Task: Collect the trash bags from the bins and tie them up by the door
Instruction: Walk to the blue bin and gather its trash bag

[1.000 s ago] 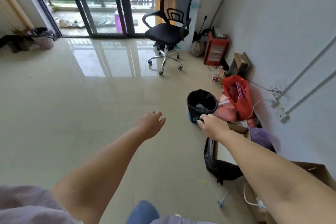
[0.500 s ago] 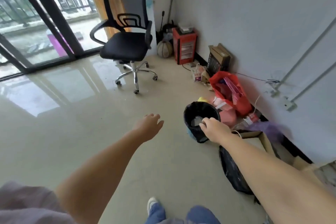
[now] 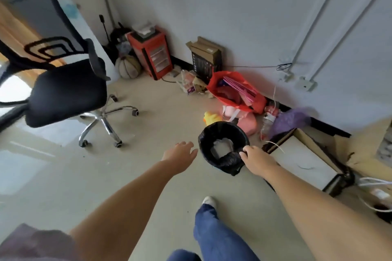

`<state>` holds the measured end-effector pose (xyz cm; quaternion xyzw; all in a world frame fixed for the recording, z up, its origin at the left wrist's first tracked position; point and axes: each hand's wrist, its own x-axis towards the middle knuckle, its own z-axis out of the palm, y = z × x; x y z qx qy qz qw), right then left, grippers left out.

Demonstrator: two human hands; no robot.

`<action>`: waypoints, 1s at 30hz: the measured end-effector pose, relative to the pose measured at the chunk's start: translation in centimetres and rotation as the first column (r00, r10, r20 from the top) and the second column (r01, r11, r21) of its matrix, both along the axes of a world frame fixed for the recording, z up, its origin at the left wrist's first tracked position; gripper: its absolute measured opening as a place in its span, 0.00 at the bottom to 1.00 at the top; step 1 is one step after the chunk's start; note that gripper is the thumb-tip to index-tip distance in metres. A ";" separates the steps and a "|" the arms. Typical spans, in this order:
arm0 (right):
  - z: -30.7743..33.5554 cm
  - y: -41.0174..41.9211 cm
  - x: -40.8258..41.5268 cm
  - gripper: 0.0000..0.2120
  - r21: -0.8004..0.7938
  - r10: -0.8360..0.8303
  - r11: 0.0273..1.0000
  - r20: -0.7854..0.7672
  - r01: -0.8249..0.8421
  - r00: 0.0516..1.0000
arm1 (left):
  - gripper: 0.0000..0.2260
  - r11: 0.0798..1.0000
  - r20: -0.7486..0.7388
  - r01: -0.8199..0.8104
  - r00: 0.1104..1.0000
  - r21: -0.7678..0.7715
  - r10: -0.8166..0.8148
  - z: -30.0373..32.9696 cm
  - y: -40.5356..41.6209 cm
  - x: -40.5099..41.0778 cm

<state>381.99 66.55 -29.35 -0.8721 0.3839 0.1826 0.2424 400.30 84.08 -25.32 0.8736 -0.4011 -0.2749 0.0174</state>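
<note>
Bin [image 3: 222, 133] stands between chair [image 3: 63, 89], left, and carton [image 3: 305, 161], right.

Bin [image 3: 214, 164] body beneath black liner; office chair [image 3: 63, 89] cropped at left edge.

Floor [image 3: 148, 125] left open — clutter [image 3: 237, 95] (wallside) blocks right.

Right hand [image 3: 257, 160] gripping the near rim of the black trash bag [image 3: 226, 162] lining a bin [image 3: 214, 133] on the floor [image 3: 148, 125], left hand [image 3: 182, 154] outstretched with relaxed fingers just beside it; office chair [image 3: 63, 89] at left, red bag [image 3: 237, 91] by the wall.
</note>
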 end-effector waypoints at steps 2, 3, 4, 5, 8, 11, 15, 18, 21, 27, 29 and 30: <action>-1.4 -0.6 1.4 0.19 0.025 -0.075 0.997 -0.018 0.075 0.997 | 0.19 0.998 -0.035 0.052 0.998 0.021 -0.052 -1.7 -1.7 2.6; -2.1 -0.9 2.0 0.19 0.034 -0.113 0.993 -0.014 0.113 0.993 | 0.18 0.996 -0.038 0.082 0.996 0.030 -0.081 -2.5 -2.5 3.7; -2.7 -1.1 2.5 0.19 0.044 -0.150 0.988 -0.011 0.150 0.989 | 0.18 0.993 -0.038 0.114 0.993 0.043 -0.112 -3.2 -3.3 4.7; -3.4 -1.2 2.9 0.19 0.056 -0.188 0.981 -0.017 0.188 0.982 | 0.18 0.987 -0.040 0.146 0.989 0.059 -0.144 -4.1 -4.0 5.6; -6.7 -1.7 3.4 0.19 0.075 -0.308 0.948 -0.043 0.310 0.950 | 0.18 0.965 -0.067 0.241 0.970 0.100 -0.236 -7.5 -6.4 7.6; -11.4 -1.7 3.4 0.18 0.078 -0.446 0.891 -0.026 0.447 0.895 | 0.18 0.961 -0.139 0.257 0.960 0.100 -0.243 -12.3 -8.9 8.9; -19.6 -0.7 3.5 0.17 0.139 -0.605 0.786 -0.022 0.602 0.796 | 0.18 0.964 -0.203 0.236 0.957 0.126 -0.208 -19.9 -11.4 9.5; -26.1 0.0 3.6 0.20 0.164 -0.661 0.734 -0.052 0.659 0.749 | 0.17 0.986 -0.261 0.143 0.958 0.083 -0.117 -26.2 -12.1 10.3; -32.4 -0.1 4.1 0.21 0.174 -0.719 0.677 -0.055 0.715 0.693 | 0.15 0.994 -0.257 0.103 0.962 0.029 -0.092 -33.1 -13.3 11.7; -41.7 -1.0 5.3 0.23 0.179 -0.830 0.549 0.002 0.816 0.558 | 0.16 0.994 -0.194 -0.064 0.980 -0.086 0.046 -43.3 -14.8 14.2; -43.9 -0.9 5.4 0.26 0.217 -0.868 0.488 0.019 0.845 0.496 | 0.12 0.975 -0.224 -0.158 0.967 -0.159 0.120 -45.4 -14.9 14.3; -44.7 -0.7 5.5 0.28 0.258 -0.889 0.450 0.032 0.855 0.458 | 0.11 0.959 -0.252 -0.208 0.955 -0.193 0.157 -46.2 -15.0 14.1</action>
